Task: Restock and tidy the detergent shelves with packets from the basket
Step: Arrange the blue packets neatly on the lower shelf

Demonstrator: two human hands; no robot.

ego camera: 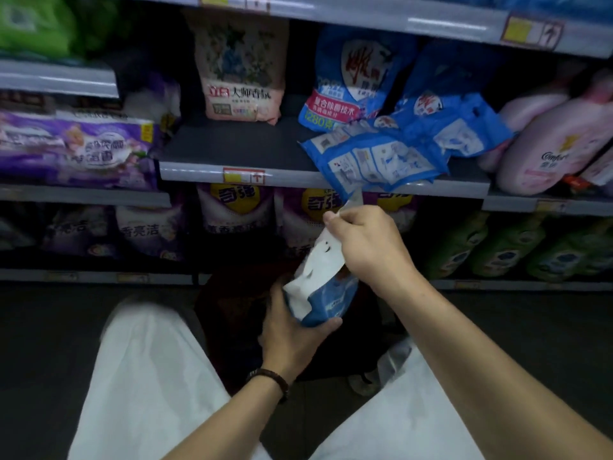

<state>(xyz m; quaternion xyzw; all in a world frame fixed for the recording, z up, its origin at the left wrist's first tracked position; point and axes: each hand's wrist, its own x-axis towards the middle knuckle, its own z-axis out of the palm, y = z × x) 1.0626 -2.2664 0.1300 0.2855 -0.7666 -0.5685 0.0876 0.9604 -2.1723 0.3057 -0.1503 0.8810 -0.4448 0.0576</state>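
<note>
A person in white trousers [149,376] crouches before supermarket detergent shelves, holding a blue-and-white plastic detergent packet [318,290] in both hands, below the front edge of the grey metal middle shelf [232,144]. The left hand [292,333], with a dark beaded bracelet [268,376] on its wrist, cups the packet's lower end, its fingers curled round the underside and the thumb pressed to the near face. The right hand [365,247] is above it, fingers closed together and pinching the packet's white top flap, which stands up toward the shelf edge.

Beneath the packet sits a dark reddish basket [219,303] on the floor, too dim to make out what it contains.

On the middle shelf, a heap of matching blue packets [381,157] lies flat and askew, the nearest one overhanging the shelf's front lip just above the right hand. Behind the heap an upright blue packet with red lettering [345,84] leans back. To its left, across a bare stretch of shelf, an upright pink floral packet [238,68] stands alone. A red-and-yellow price tag [243,176] is fixed to the shelf's front rail.

Pink softener bottles [544,141] lie tilted on the shelf to the right; purple wrapped packs [76,144] fill the shelf to the left. On the shelf below stand purple bags with yellow labels [238,210], with green bottles [497,247] to their right.
</note>
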